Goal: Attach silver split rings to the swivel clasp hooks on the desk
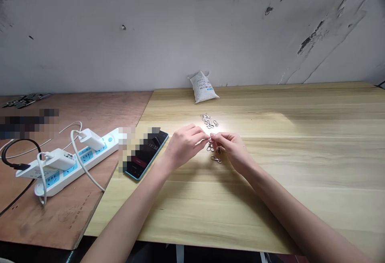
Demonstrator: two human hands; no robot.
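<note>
My left hand (187, 142) and my right hand (234, 150) meet fingertip to fingertip above the wooden table. Both pinch a small silver lobster clasp (210, 147), its upper part hidden by the fingertips. Just below lies another lobster clasp (215, 159), flat on the wood. Beside the right fingers, a further metal clasp (219, 149) is partly covered. Beyond the hands, a loose pile of similar metal clasps (208, 121) with rings is spread out.
A printed white plastic pouch (203, 88) stands near the wall. Left of my left forearm lies a phone (147, 154) with its screen lit. A white power strip (81, 162) with chargers and cables occupies the brown board (63, 223). The table's front edge (186, 243) runs below my forearms.
</note>
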